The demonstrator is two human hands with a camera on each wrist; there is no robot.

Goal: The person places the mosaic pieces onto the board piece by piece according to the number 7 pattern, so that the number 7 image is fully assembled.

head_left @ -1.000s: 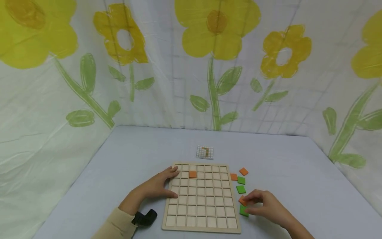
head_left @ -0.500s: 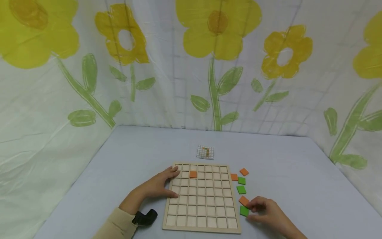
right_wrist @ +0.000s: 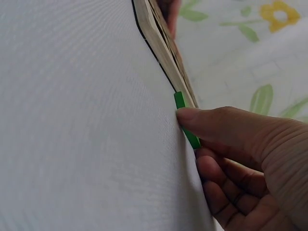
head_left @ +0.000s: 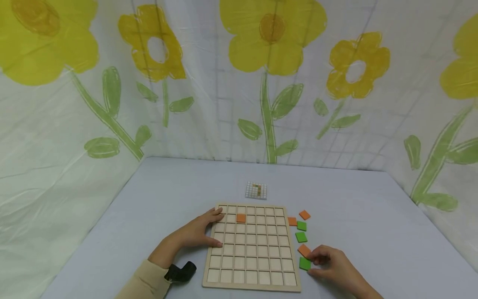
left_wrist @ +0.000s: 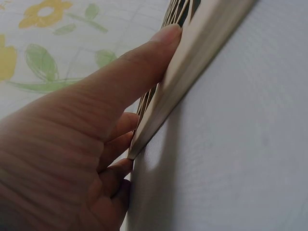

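Note:
My left hand [head_left: 198, 232] rests along the left edge of a pale wooden grid board [head_left: 240, 263], thumb and fingertips spread on its rim. In the left wrist view the thumb [left_wrist: 139, 62] presses the frame's top. A single orange tile [head_left: 241, 218] sits in a cell near the board's far left. Right of the board, my right hand [head_left: 334, 265] pinches the right side of a green square tile [head_left: 304, 263] between curled fingers and thumb. The right wrist view has the thumb [right_wrist: 207, 118] against that green tile's edge. An orange tile [head_left: 304, 251] lies just beyond it.
Farther up the board's right side lie two green tiles [head_left: 301, 237] and two more orange tiles [head_left: 304, 214]. A small printed grid card [head_left: 256, 190] lies behind the board. A flower-patterned curtain [head_left: 209, 116] hangs behind the white table [head_left: 179, 178].
My right hand has drawn back from over the orange tile, its fingertips coming to the green tile's right edge. The left hand has stayed on the board.

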